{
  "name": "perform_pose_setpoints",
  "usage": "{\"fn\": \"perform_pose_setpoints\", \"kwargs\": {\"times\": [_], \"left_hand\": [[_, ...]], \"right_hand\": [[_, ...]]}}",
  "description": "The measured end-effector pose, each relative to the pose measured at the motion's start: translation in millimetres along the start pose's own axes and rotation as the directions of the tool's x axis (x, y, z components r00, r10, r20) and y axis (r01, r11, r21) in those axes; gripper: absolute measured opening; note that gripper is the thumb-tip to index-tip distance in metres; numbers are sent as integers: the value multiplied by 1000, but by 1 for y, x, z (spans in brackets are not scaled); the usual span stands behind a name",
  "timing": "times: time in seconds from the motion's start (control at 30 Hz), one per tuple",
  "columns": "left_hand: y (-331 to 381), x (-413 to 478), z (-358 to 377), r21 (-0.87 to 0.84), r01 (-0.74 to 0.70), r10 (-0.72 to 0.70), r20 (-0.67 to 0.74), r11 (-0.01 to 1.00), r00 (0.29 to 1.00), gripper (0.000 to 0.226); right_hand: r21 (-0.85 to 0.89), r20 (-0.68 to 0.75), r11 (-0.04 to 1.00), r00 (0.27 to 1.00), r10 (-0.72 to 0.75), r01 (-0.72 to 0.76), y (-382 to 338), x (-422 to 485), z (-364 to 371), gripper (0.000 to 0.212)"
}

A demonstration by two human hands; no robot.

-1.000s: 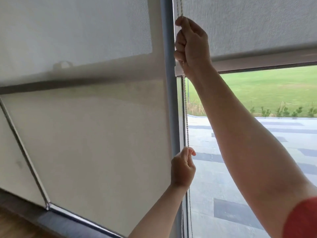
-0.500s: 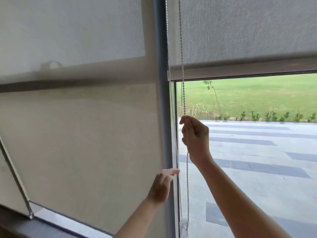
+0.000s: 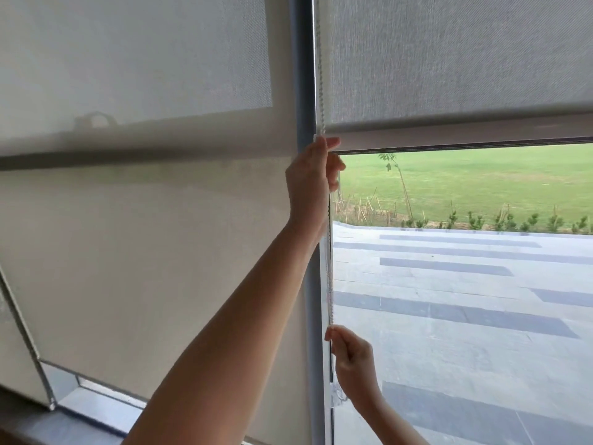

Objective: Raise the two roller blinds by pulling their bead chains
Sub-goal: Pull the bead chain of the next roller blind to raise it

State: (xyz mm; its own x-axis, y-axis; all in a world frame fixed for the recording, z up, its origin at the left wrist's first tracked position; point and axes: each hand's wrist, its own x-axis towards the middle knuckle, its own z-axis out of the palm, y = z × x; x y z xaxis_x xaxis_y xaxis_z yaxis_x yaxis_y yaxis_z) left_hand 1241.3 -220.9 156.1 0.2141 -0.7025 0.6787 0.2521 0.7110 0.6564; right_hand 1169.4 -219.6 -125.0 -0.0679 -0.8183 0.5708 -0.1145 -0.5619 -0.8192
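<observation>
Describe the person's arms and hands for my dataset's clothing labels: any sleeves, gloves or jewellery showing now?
Both arms are bare as far as the frame shows. The left hand and right hand wear no gloves, and no rings, watch or bracelets are visible. No sleeve appears on either forearm; the upper arms lie outside the view.

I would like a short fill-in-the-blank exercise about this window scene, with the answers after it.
1. The left hand grips the bead chain ____ the right hand.
2. The right blind is raised; the left blind reaches down nearly to the ____.
3. Outside, beyond the pavement, lies a green ____.

Missing words: above; sill; lawn
</observation>
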Motion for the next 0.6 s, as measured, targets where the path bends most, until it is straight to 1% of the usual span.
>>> {"fn": "perform_pose_setpoints", "kwargs": {"times": [0.03,0.07,0.1,0.17,0.2,0.23,0.27,0.3,0.33,0.37,0.4,0.43,0.47,0.5,0.53,0.57,0.6], "left_hand": [[-1,-1,3,-48,2,-6,-74,999,997,27],[-4,-5,5,-49,-15,8,-132,999,991,30],[-10,-12,6,-10,-43,41,-168,999,985,32],[-23,-26,6,76,-103,115,-179,992,977,35],[-30,-32,5,104,-107,124,-176,989,977,36],[-37,-38,4,124,-92,113,-173,988,978,38],[-43,-45,1,137,-75,98,-169,988,981,40],[-51,-52,-2,151,-58,82,-161,987,983,42],[-59,-59,-6,169,-45,72,-156,985,985,44],[-67,-68,-11,192,-35,65,-154,981,986,44],[-75,-76,-16,215,-24,58,-154,976,986,45],[-84,-85,-20,233,-13,50,-153,972,987,45],[-93,-93,-25,245,6,32,-151,969,988,45],[-101,-101,-28,254,31,7,-146,967,989,46],[-109,-110,-31,265,58,-21,-140,962,990,46],[-117,-119,-34,284,88,-51,-135,955,989,46],[-125,-129,-37,312,111,-73,-132,944,989,45]], "right_hand": [[-18,20,1000,1000,-8,8,6,-5,0,47],[-39,42,999,999,-12,14,11,-8,-1,46],[-66,67,998,998,-2,6,15,-9,-2,43],[-142,138,989,988,67,-47,19,-4,-6,39],[-192,209,978,970,121,-81,19,4,-11,37],[-270,310,957,931,191,-106,17,14,-18,33],[-382,416,917,863,286,-119,13,27,-26,27],[-502,497,857,772,397,-118,9,43,-37,24],[-611,531,784,680,505,-105,2,62,-48,27],[-676,527,731,629,571,-97,-10,81,-58,34],[-692,508,714,631,586,-105,-26,101,-66,37],[-668,483,733,676,557,-127,-47,120,-73,35],[-604,449,782,746,491,-151,-70,139,-76,30],[-500,409,850,819,402,-168,-96,156,-78,26],[-354,379,920,874,304,-167,-124,171,-78,23],[-176,372,973,905,208,-152,-152,183,-76,22],[20,385,992,916,110,-128,-178,192,-74,21]]}}
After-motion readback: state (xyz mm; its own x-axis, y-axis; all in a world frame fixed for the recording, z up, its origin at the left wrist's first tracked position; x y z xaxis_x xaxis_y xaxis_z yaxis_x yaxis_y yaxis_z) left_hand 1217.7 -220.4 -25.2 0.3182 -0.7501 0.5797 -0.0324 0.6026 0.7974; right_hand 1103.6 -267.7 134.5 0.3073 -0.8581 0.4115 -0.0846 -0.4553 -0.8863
